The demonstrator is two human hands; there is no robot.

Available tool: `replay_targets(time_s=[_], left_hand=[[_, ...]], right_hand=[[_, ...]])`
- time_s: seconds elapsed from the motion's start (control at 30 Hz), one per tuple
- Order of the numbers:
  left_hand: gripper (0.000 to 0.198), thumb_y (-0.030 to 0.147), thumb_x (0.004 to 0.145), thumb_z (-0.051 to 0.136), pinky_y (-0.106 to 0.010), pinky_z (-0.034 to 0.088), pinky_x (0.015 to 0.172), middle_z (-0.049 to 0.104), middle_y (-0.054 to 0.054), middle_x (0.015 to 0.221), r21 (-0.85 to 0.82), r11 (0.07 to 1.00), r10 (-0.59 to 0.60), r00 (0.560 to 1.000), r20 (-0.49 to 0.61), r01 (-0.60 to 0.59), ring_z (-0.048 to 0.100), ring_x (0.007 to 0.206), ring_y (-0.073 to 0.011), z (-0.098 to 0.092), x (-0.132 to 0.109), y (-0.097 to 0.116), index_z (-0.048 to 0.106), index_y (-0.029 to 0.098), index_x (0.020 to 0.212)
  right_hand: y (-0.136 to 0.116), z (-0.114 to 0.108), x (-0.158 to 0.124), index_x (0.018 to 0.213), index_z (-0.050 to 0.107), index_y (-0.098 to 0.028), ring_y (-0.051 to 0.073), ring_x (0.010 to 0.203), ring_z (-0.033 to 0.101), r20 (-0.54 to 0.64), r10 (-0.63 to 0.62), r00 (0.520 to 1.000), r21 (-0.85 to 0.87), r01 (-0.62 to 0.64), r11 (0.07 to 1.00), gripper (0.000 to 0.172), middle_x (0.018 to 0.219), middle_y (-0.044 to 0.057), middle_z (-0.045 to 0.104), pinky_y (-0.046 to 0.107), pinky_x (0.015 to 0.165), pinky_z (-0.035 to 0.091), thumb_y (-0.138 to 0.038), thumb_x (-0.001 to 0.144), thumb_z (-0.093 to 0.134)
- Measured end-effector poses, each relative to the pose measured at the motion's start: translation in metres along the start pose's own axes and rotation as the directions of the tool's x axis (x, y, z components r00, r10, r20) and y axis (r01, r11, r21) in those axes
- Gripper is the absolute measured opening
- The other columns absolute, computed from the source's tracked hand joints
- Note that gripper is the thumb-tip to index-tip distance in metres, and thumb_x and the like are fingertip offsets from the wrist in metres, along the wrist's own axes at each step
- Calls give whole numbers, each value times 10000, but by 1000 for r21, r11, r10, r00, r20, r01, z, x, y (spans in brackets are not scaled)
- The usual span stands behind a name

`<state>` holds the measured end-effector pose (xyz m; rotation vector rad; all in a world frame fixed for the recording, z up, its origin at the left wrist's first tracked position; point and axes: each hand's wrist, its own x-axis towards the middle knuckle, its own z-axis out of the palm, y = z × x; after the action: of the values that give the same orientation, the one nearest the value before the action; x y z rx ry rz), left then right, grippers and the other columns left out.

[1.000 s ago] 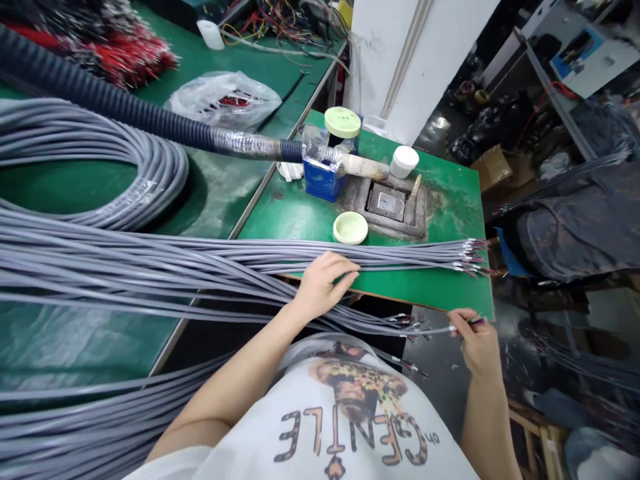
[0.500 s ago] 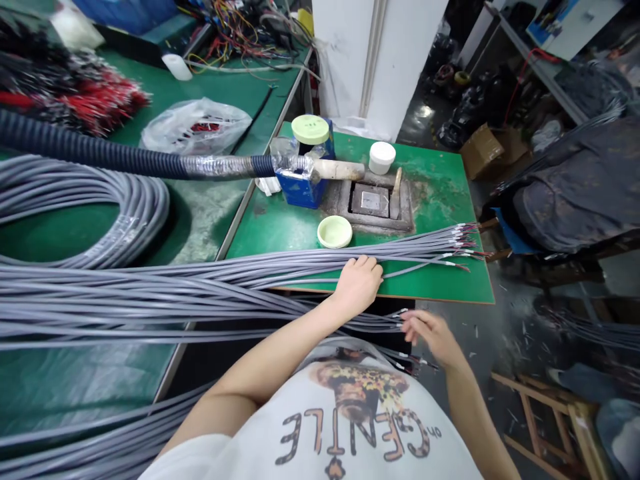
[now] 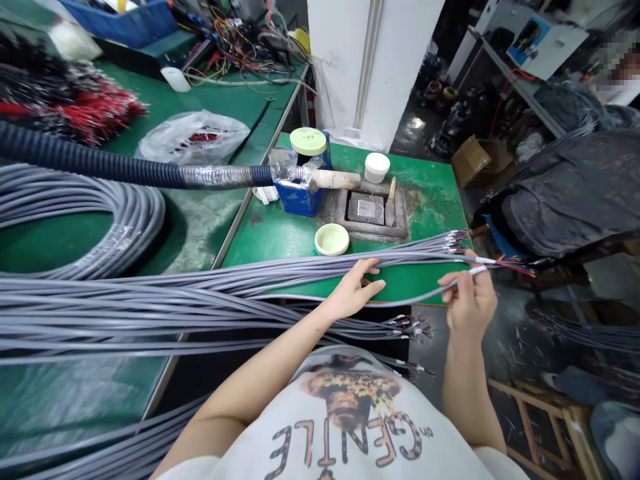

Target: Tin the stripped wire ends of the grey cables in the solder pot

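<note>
A thick bundle of grey cables runs from the left across the green table to its right edge, where stripped coloured wire ends stick out. My left hand rests on the bundle with its fingers spread. My right hand pinches one grey cable near its stripped end, just past the table's right front corner. More cable ends hang below the table edge in front of me.
A dark corrugated hose crosses to a blue box beside a sunken metal pot. A pale green lid, a lidded jar, a white jar, a cable coil and a plastic bag lie around.
My right hand has come up from below the table edge, now pinching a single grey cable at the right corner. My left hand has opened its fingers on the bundle.
</note>
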<state>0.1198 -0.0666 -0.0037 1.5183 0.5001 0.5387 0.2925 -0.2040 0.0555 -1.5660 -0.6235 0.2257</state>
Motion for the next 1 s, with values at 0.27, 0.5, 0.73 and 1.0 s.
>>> replay_targets(time_s=[0.27,0.5,0.73,1.0], left_hand=[[424,354,746,725,-299,483,790,706,-112,1043,-416,856,-267,952,151,306,647,876,-163,1,2,6,653,147,1109],[337,345,713,768,-293,470,795,724,-55,893,-496,830,-163,961,223,256,643,794,-143,8,-15,25,694,158,984],[239,310,666,797,-221,445,646,626,11,690,-512,852,-166,984,-70,107,551,634,-83,-3,-29,30,656,139,755],[215,307,688,776,-197,415,572,597,26,648,-459,888,-168,952,-254,34,501,572,-68,-12,-33,30,637,148,723]], right_hand=[[-5,-7,-31,1337,492,-238,136,462,521,109,65,992,-205,-41,978,505,577,-29,608,247,453,395,-338,853,595],[-7,14,-57,1143,648,-224,110,489,486,577,181,797,-312,10,950,310,538,-52,540,238,513,388,-335,861,581],[-12,36,-58,1042,677,-203,95,482,402,646,190,739,-351,67,934,254,513,-66,430,228,495,322,-344,853,581],[-21,51,-59,1048,670,-179,81,482,365,685,224,693,-377,74,923,256,514,-71,412,220,496,293,-321,863,566]])
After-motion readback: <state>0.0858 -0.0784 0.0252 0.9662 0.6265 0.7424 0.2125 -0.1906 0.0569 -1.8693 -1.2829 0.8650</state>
